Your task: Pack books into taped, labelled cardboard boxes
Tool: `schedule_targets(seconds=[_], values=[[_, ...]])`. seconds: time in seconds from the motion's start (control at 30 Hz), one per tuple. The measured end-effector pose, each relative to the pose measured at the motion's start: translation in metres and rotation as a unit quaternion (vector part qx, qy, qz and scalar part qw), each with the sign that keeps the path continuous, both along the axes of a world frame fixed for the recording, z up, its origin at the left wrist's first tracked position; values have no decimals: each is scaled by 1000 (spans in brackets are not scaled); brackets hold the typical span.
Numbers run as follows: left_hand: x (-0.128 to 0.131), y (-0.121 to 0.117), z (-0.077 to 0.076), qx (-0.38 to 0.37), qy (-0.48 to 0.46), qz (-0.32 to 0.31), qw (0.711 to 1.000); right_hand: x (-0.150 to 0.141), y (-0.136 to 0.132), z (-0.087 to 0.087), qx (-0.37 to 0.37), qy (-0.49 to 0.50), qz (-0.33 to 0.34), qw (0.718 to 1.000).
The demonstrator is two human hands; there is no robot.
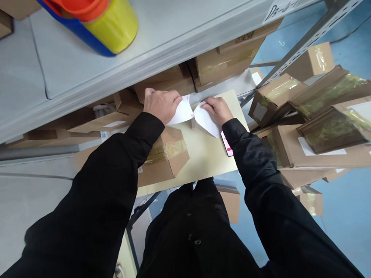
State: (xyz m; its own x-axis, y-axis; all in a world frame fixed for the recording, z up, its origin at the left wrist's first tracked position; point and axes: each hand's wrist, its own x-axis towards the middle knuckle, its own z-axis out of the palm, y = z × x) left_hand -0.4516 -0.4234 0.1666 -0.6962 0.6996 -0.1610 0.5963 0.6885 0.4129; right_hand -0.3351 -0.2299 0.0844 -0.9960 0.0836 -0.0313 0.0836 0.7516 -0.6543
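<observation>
My left hand point(162, 105) is closed on a piece of white paper point(183, 111), pinched at its upper left side. Another white paper piece point(207, 120) is gripped between the fingers of my right hand point(217, 109). The two pieces touch at a narrow point between my hands; whether they are still joined there I cannot tell. Both are held over a pale yellow tabletop point(203, 158). A taped cardboard box point(169, 152) sits on that table below my left hand. Beside my right wrist lies a phone point(226, 144) with a lit screen, partly covered by my sleeve.
A grey metal shelf point(84, 80) runs close above the table, with a yellow, blue and red container point(116, 27) on it. Cardboard boxes point(231, 55) fill the level beneath. To the right, several taped cartons point(334, 146) are piled over the blue floor point(350, 201).
</observation>
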Motion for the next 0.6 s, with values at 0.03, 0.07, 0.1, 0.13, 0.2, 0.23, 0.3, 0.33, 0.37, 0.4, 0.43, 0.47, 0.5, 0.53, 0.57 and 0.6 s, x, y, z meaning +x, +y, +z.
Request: schedule_targets(seconds=[0.03, 0.07, 0.1, 0.13, 0.2, 0.23, 0.3, 0.33, 0.37, 0.4, 0.43, 0.47, 0.5, 0.53, 0.57, 0.6], values=[[-3, -3, 1, 0, 8, -2, 1000, -1, 1, -4, 14, -1, 0, 1000], [-6, -7, 2, 1, 18, -4, 1000, -2, 1, -9, 28, -4, 2, 1000], [-9, -10, 4, 3, 28, -4, 1000, -4, 2, -13, 42, -9, 6, 999], [-11, -14, 5, 7, 35, -3, 999, -5, 2, -18, 56, -18, 10, 998], [-13, -21, 9, 19, 36, 4, 999, -11, 3, -29, 88, -41, 16, 995], [-13, -25, 11, 27, 31, 8, 999, -14, 3, -34, 105, -54, 20, 993], [-12, -33, 16, 45, 13, 16, 999, -20, 2, -42, 139, -76, 27, 987], [-11, -37, 19, 54, 4, 21, 998, -23, 1, -43, 153, -81, 24, 985], [-9, -41, 22, 61, -4, 27, 998, -25, -1, -42, 160, -78, 12, 984], [-6, -45, 24, 66, -9, 34, 997, -27, -5, -37, 154, -67, -8, 986], [-4, -50, 28, 70, -10, 40, 997, -27, -11, -29, 131, -48, -35, 990], [0, -54, 31, 72, -7, 46, 996, -27, -18, -18, 86, -24, -59, 994], [4, -59, 34, 74, -1, 51, 996, -25, -28, -3, 20, 0, -74, 997], [8, -64, 38, 77, 8, 57, 995, -22, -40, 14, -61, 23, -76, 995], [13, -69, 42, 82, 17, 65, 994, -18, -54, 33, -154, 37, -56, 986], [19, -74, 47, 89, 27, 74, 993, -13, -68, 52, -239, 42, -23, 970]])
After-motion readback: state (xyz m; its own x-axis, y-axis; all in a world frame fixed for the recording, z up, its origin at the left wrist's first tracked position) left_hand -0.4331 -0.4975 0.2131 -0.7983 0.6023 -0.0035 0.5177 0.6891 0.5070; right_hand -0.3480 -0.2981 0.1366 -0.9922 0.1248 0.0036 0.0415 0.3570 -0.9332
